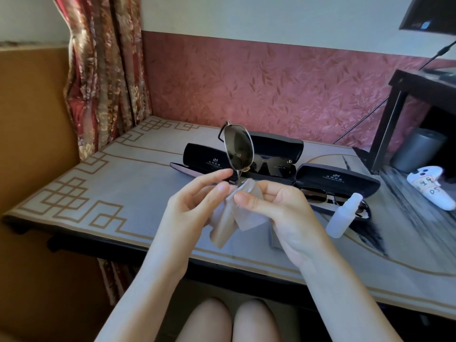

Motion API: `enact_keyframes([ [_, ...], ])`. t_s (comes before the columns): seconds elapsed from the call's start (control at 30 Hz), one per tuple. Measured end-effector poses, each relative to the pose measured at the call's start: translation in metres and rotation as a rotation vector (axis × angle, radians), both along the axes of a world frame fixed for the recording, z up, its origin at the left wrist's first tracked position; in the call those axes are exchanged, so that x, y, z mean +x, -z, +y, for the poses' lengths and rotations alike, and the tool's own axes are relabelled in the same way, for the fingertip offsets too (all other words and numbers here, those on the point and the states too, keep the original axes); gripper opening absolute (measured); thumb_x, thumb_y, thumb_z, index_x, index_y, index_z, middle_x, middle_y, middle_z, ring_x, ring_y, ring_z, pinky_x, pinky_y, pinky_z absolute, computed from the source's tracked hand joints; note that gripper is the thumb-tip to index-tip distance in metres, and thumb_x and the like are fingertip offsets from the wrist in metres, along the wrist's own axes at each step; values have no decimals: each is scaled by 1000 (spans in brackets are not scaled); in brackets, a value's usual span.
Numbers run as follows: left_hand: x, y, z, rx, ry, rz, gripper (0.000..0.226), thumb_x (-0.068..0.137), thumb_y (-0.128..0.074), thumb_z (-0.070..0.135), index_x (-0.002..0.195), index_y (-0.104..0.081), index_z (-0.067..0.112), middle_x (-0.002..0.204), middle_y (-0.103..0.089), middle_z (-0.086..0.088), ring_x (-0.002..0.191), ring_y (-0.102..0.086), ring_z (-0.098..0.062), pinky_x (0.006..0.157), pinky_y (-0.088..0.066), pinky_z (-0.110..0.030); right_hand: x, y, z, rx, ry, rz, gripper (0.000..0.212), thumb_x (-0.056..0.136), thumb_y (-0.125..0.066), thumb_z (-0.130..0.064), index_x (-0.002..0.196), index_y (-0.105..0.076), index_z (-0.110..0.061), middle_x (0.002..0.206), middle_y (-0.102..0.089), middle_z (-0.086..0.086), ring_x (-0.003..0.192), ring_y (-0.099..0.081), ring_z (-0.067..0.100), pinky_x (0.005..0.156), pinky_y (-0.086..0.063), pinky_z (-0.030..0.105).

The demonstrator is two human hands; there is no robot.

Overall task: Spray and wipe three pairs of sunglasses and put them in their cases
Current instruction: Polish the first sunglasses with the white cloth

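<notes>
Grey cloth [237,213] wraps the lower lens of the sunglasses [238,148], held up on end over the table [111,193] so both lens faces can be rubbed. Right hand [274,208] pinches cloth around the lens; left hand [195,206] pinches the other side (exact contact hidden). Two other pairs sit in open cases [338,183] behind; spray bottle [345,214] stands just beside, within reach.

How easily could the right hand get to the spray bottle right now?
Probably easily: the spray bottle lies just right of the right hand with nothing between, but that hand must first release the cloth.
</notes>
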State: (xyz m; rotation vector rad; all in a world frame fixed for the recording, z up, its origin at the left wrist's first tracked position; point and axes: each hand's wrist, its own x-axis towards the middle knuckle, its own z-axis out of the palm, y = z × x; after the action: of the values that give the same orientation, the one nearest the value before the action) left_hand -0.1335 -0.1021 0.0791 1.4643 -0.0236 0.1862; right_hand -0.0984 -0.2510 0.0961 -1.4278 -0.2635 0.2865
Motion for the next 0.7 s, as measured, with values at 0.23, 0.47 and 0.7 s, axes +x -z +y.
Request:
enact_keyframes([
  [0.23,-4,0,6,-17,-18,7,27,69,-71,25,92,-74,12,84,-76,-9,77,-70,-15,68,-53,-16,0,-3,-3,-31,113,-52,28,55,-77,-30,72,-68,-10,68,-70,2,66,-64,11,62,-49,16],
  [0.47,-3,-3,0,-194,-56,-39,18,75,-67,21,89,-74,13,83,-75,-2,75,-67,-9,64,-52,-16,-1,2,-5,-75,66,-165,29,81,-62,-34,87,-76,-9,83,-73,6,84,-63,9,83,-46,18],
  [0.7,-4,-7,-13,-262,-157,-74,23,69,-71,19,92,-74,17,86,-77,-4,81,-72,-11,76,-56,-20,-4,1,-3,-17,12,-129,15,69,-74,-13,82,-69,-6,74,-73,1,69,-67,9,66,-52,16],
])
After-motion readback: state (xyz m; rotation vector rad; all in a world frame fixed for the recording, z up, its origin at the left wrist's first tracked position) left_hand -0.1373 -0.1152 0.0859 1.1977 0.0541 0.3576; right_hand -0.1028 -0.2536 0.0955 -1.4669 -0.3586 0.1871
